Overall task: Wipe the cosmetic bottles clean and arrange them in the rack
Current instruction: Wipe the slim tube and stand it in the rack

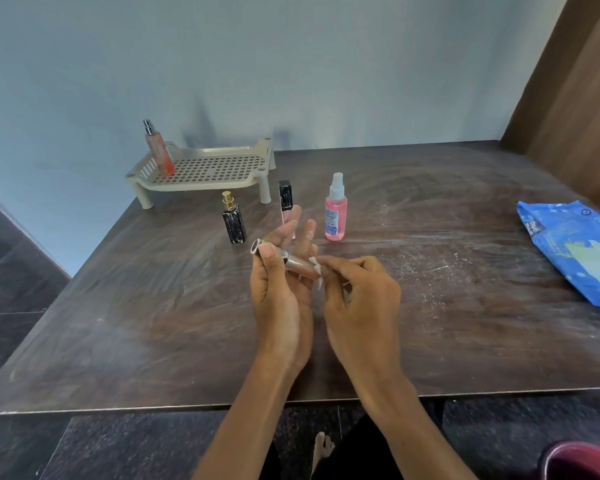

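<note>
My left hand (280, 278) holds a small lip-gloss tube (297, 264) with a dark cap, thumb pressed on the cap end. My right hand (359, 292) pinches a bit of white wipe (317, 270) against the tube's other end. Behind my hands stand a black perfume bottle with a gold top (234, 220), a pink gloss tube with a black cap (286, 202) and a pink spray bottle (335, 211). A beige perforated rack (205, 171) sits at the back left with an orange spray bottle (158, 148) standing in its left end.
A blue pack of wet wipes (568, 247) lies at the right edge of the dark wooden table (153, 306), which is smeared with white streaks. A wall runs behind the table. A maroon object (582, 460) shows at the bottom right, on the floor.
</note>
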The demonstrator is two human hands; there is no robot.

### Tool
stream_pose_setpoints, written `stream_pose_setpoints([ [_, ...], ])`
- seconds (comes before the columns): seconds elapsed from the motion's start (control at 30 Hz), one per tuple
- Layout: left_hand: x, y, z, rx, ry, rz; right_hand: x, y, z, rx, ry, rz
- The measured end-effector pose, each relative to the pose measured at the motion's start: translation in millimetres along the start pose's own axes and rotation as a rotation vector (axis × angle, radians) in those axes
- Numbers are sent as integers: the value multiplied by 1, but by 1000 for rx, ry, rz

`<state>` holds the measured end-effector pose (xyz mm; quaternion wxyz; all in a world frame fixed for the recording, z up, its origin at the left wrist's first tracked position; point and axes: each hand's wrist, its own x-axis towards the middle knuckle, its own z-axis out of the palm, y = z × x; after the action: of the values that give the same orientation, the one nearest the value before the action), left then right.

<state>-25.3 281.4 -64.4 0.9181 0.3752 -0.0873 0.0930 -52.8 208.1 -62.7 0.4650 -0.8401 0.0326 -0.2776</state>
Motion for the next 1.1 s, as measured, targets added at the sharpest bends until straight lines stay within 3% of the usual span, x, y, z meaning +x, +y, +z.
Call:
stream_pose_setpoints([
  [0.23, -1, 4, 5, 101, -62, -90, 11, -29, 6, 122, -42, -95],
  [0.5, 6, 10, 2, 41, 31, -30, -8, 5, -2, 102, -21, 28],
  [0.87, 10, 8, 22, 15, 195, 54, -3, -9, 4, 57, -21, -56],
  [1.1, -1, 0, 16, 112, 154, 6, -6, -10, 2, 121, -24, 14],
])
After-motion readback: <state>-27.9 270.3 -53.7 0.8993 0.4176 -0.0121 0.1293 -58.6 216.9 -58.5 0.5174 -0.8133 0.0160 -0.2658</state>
